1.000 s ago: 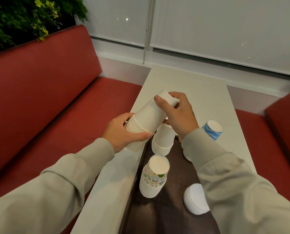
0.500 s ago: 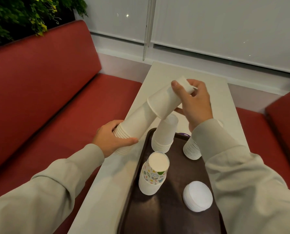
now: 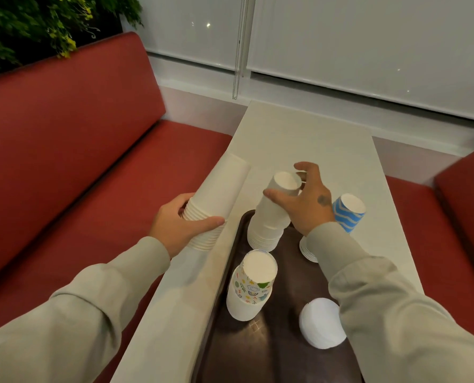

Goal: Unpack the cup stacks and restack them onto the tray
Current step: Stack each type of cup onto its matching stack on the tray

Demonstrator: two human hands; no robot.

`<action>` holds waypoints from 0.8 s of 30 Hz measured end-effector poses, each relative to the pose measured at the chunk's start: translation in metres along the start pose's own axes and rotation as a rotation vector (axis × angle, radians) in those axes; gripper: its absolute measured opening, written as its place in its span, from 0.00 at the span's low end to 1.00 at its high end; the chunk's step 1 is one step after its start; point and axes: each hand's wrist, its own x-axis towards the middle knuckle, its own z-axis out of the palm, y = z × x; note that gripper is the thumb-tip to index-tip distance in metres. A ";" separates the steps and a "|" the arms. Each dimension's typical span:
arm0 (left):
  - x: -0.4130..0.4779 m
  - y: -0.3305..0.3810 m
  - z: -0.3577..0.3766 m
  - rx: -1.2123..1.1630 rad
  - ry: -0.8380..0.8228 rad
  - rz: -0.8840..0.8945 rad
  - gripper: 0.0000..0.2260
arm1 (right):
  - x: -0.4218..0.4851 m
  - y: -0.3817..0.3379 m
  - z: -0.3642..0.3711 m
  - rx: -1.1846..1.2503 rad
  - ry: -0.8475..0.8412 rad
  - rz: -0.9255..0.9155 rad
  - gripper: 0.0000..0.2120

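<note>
left hand [image 3: 180, 225]: wrapped round the rim end of the held cup stack [image 3: 222, 189], thumb across the front, fingers behind
held cup stack: white paper cups, nested and tilted, base end pointing up and away; in the air over the left edge of the surface [image 3: 313, 139], just beside the tray [image 3: 257, 349]
right hand [image 3: 304, 200]: curved round the top cup of the tray stack [image 3: 269, 222], thumb on the near side, fingers round the far side
tray stack: white cups, base up, at the tray's far-left corner, leaning a little to the right
also on tray: patterned cup stack [image 3: 253, 286] on the near side, well apart from both hands
blue wave cup [image 3: 349, 212]: just right of the right hand; what it stands on is hidden
weight: likely very light, so a stack will tip from a small nudge
stiffness: thin paper wall, probably dents if squeezed mid-body; rolled rim and base are the stiff parts
friction: matte paper, so not slippery; nested cups may stick together and come off in pairs
where to hold: stack near the rim end with a full wrap; single cup by the base end, thumb and fingers opposed, light pinch
risk: the leaning tray stack could topple as the hand lets go
</note>
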 end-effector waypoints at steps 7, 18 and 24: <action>0.002 0.018 0.010 0.008 -0.025 0.078 0.31 | -0.006 -0.020 -0.004 0.089 0.048 -0.093 0.29; -0.002 0.037 0.022 0.150 -0.075 0.199 0.34 | -0.005 -0.041 0.009 0.285 -0.097 0.028 0.30; -0.001 0.037 0.019 0.172 -0.071 0.194 0.32 | -0.004 -0.045 0.005 0.392 -0.065 0.052 0.26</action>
